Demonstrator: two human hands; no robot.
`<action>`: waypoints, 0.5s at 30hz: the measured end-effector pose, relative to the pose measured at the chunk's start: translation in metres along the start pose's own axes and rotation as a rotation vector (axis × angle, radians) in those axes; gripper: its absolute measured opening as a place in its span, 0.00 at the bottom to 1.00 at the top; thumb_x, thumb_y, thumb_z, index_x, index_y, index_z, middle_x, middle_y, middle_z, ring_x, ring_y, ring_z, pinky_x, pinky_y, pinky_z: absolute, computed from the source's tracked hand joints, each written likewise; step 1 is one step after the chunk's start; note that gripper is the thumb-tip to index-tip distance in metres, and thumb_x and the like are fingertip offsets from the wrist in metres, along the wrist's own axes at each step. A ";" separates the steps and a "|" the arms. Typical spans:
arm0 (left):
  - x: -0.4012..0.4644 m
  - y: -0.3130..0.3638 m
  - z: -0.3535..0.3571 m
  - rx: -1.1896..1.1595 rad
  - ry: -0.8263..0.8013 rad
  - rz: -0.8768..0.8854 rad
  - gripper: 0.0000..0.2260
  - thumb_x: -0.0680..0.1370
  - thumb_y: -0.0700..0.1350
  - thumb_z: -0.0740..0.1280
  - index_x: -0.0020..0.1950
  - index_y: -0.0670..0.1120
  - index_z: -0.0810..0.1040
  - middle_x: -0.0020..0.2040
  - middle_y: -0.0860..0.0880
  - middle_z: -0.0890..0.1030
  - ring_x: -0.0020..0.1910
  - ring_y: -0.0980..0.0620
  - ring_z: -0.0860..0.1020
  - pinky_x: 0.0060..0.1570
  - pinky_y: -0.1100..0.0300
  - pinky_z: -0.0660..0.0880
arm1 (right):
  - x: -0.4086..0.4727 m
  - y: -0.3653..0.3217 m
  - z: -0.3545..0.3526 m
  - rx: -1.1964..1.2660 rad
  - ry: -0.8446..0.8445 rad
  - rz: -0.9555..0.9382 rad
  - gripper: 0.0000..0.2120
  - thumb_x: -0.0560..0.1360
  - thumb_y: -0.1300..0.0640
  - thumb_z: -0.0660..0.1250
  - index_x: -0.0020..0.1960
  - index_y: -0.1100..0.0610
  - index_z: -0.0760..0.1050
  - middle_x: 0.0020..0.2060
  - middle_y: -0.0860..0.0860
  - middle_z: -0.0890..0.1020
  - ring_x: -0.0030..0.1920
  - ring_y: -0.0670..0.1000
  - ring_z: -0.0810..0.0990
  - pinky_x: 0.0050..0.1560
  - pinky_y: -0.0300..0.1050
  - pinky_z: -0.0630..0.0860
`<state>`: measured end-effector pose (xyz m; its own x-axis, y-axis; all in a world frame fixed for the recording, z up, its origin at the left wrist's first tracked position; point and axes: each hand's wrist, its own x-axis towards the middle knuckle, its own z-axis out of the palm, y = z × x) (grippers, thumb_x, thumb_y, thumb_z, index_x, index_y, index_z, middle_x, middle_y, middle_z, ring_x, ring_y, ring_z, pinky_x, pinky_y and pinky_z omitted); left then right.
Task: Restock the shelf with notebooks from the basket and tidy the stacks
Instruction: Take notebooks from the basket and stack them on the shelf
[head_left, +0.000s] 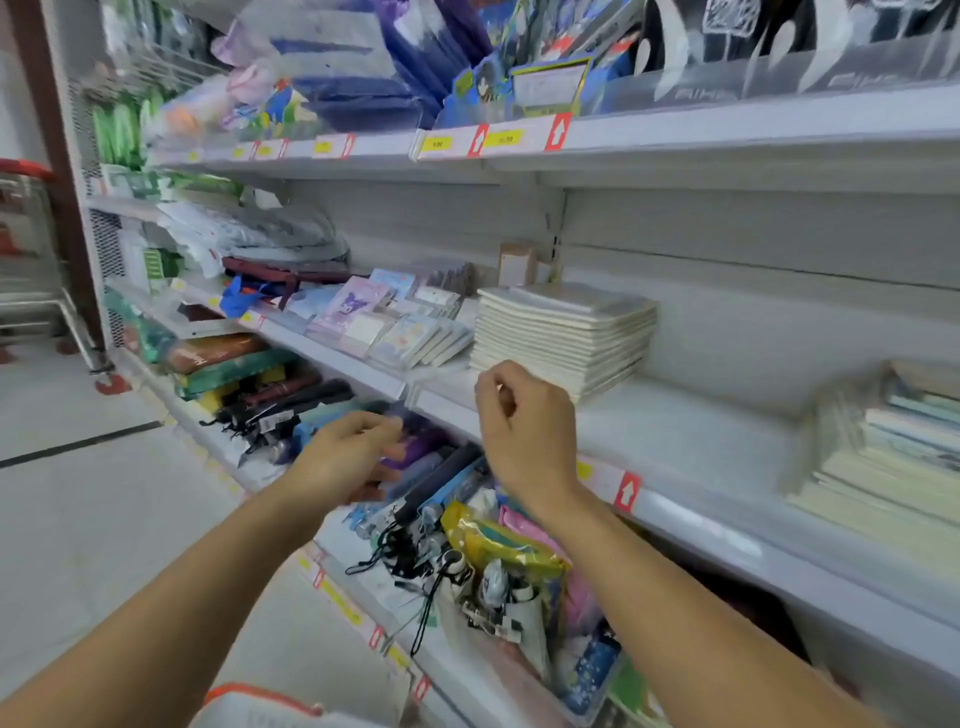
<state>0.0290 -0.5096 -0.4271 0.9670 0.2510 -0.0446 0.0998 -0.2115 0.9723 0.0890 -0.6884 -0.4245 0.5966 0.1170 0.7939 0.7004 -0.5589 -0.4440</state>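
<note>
Notebooks (563, 338) are stacked squarely on the shelf (701, 441), set back from its front edge so the pile is kept stable. Just before that stack, the right hand (524, 421) is raised with fingers curled and nothing grasped, apparently between placements. Left of the stack and lower, the left hand (345, 457) is blurred; its grip cannot be determined. A basket (260, 699) rim is seen well below.

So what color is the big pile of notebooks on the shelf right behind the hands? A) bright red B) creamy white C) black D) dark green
B, since the stack of notebooks sitting on the middle shelf just beyond the right hand is a pale cream white all the way down.
</note>
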 end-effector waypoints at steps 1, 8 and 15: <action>-0.012 -0.022 -0.006 0.082 -0.006 -0.057 0.12 0.80 0.51 0.65 0.55 0.44 0.78 0.49 0.45 0.84 0.40 0.49 0.81 0.38 0.56 0.78 | -0.036 -0.010 0.024 0.073 -0.223 0.030 0.13 0.80 0.51 0.62 0.36 0.48 0.71 0.26 0.45 0.73 0.29 0.46 0.71 0.33 0.49 0.69; -0.084 -0.147 -0.097 0.779 -0.265 -0.544 0.19 0.81 0.57 0.61 0.60 0.42 0.76 0.48 0.47 0.82 0.43 0.48 0.81 0.42 0.56 0.80 | -0.229 -0.011 0.147 0.045 -1.435 0.309 0.20 0.73 0.45 0.74 0.35 0.59 0.73 0.26 0.52 0.72 0.28 0.52 0.73 0.35 0.43 0.68; -0.100 -0.149 -0.142 0.797 -0.324 -0.490 0.18 0.80 0.59 0.61 0.62 0.48 0.75 0.54 0.50 0.82 0.52 0.52 0.82 0.54 0.53 0.80 | -0.307 -0.008 0.194 0.049 -1.193 1.018 0.32 0.68 0.46 0.79 0.61 0.63 0.71 0.56 0.57 0.80 0.54 0.57 0.81 0.41 0.49 0.79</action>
<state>-0.1158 -0.3691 -0.5352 0.7819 0.2354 -0.5772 0.5201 -0.7567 0.3960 -0.0237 -0.5602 -0.7450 0.7452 0.2913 -0.5999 -0.1769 -0.7810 -0.5990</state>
